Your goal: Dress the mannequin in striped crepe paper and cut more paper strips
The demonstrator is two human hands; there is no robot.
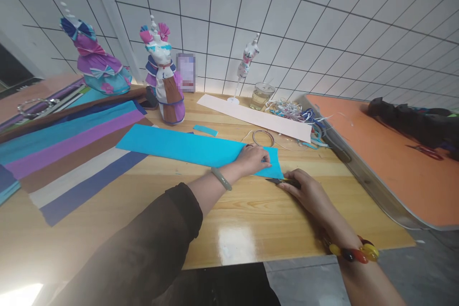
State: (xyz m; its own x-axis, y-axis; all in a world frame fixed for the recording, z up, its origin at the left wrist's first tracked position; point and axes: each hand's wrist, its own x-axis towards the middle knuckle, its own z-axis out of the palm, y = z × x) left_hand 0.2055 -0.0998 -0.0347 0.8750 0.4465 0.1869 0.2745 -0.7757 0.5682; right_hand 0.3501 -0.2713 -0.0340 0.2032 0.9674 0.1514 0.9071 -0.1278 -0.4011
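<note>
A long bright blue strip [179,146], of crepe paper or cloth, lies across the wooden table. My left hand [253,158] rests on it near its right end, with fingers curled and pressed onto the strip. Just beside that end, my right hand [306,189] is closed around black snips [275,180], whose pointed tip reaches to the strip's lower edge. My palm hides most of the snips' handle. A small blue offcut [205,130] lies above the strip, and a thin ring-shaped bangle [263,138] sits just behind my left hand.
Coloured strips [82,153] fan out at left. Behind stand two dressed doll forms [98,64] [167,81], a bare mannequin [247,60] and a glass cup [261,95]. A pale pink strip [251,117] lies before tangled scraps [292,111]. An orange-topped table [358,153] with red-handled scissors [428,152] adjoins at right.
</note>
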